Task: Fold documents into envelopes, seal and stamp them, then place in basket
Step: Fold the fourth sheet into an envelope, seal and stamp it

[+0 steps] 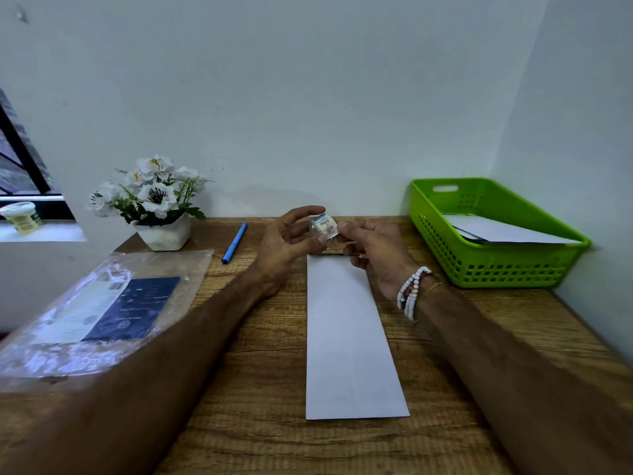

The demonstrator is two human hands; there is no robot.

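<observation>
Left hand (284,238): raised above the counter, forefinger curled over the top and thumb under the bottom of a small roll of printed paper tape (322,225), which it grips between them; the other fingers are loosely bent behind it.

Right hand (373,248): just beside the left, thumb and forefinger pinching the loose end of the same roll at its right edge; the remaining fingers are curled beneath. White and dark beaded bracelets (411,289) circle this wrist.

The roll is held in the air over the far short end of a long white paper envelope (349,337). The envelope lies flat and lengthwise on the brown wood-grain counter (260,423), between the two forearms, plain face up.

Right of the envelope, against the corner of the wall, stands a bright green perforated plastic basket (496,265). It holds several white envelopes (507,231) stacked loosely.

Left of the hands a blue pen (234,243) lies slantwise on the counter. Beyond it sits a white pot of white artificial flowers (161,204) next to the wall.

At the near left, a clear plastic packet with a dark blue printed insert (102,303) overhangs the counter edge.

Far left, a pale lidded jar (22,217) rests on the window sill.
</observation>
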